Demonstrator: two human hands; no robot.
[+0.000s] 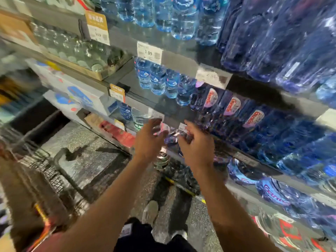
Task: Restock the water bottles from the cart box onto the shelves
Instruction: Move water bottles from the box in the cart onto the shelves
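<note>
Dark blue water bottles with pink labels (232, 108) fill the middle shelf (241, 157), and more lie on the shelf below. One small blue bottle (171, 139) sits at the shelf's front edge between my hands. My left hand (149, 140) is just left of it, fingers spread and straight, holding nothing. My right hand (197, 145) has its fingers curled against the bottle's right side; blur hides the exact grip. The cart (45, 168) stands at the lower left with a brown box (23, 190) in it.
Lighter blue bottles (160, 82) line the shelf above, with larger ones (183, 19) on the top shelf. Price tags (149, 52) hang on the shelf edges. Boxed goods (78, 95) fill the shelves at left. My feet (151, 211) stand on the speckled floor by the cart.
</note>
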